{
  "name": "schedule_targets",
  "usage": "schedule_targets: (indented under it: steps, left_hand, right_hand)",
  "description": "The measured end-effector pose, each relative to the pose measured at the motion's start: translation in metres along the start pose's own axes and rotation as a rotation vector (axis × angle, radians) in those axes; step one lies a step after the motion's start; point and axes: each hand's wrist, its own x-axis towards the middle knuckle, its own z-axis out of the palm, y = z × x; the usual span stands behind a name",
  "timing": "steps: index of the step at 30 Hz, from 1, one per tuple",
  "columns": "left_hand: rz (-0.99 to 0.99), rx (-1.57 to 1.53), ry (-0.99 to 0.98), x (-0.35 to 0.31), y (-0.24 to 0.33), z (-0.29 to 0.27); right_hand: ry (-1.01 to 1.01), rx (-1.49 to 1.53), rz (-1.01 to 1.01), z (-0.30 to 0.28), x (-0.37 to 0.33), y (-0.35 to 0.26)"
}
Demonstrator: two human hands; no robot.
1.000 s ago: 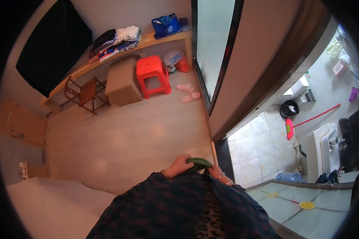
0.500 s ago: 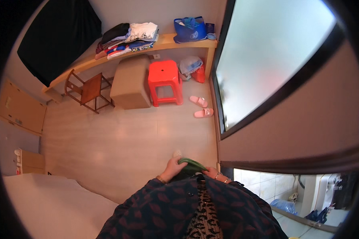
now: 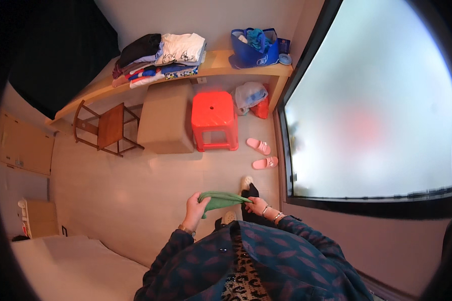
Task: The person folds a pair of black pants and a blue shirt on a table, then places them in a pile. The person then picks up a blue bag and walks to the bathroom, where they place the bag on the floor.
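Note:
A green cloth is stretched between my two hands, a little in front of my body and above the floor. My left hand grips its left end, and a loose corner hangs down beside the fingers. At the other end, my right hand pinches the cloth, which is drawn narrow there. Below the cloth show my light-coloured shoes, one ahead of the other. The exact kind of cloth is unclear.
A red stool, a beige padded box and a wooden chair stand before a shelf. Folded clothes and a blue bag lie on it. Pink slippers sit by the frosted window. A bed-like white surface is at left.
My hands have moved apart, pulling the bunched green cloth out wide. I have stepped forward and turned, so the tiled room at lower right is out of view.

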Motion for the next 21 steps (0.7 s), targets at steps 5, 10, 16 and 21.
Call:
schedule_targets:
  steps: [5,10,16,21]
  left_hand:
    - [0.016,0.066,0.158,0.064,0.008,0.006]
    - [0.134,0.137,0.082,0.116,0.066,0.016]
    - [0.152,0.145,0.031,0.193,0.113,0.024]
    - [0.115,0.087,-0.061,0.273,0.122,0.001]
  right_hand:
    - [-0.023,-0.324,-0.121,-0.041,0.095,-0.029]
    - [0.002,-0.163,-0.224,-0.109,0.199,-0.093]
    - [0.329,-0.169,-0.273,-0.212,0.281,-0.186]
    - [0.554,0.148,-0.355,-0.285,0.305,-0.260]
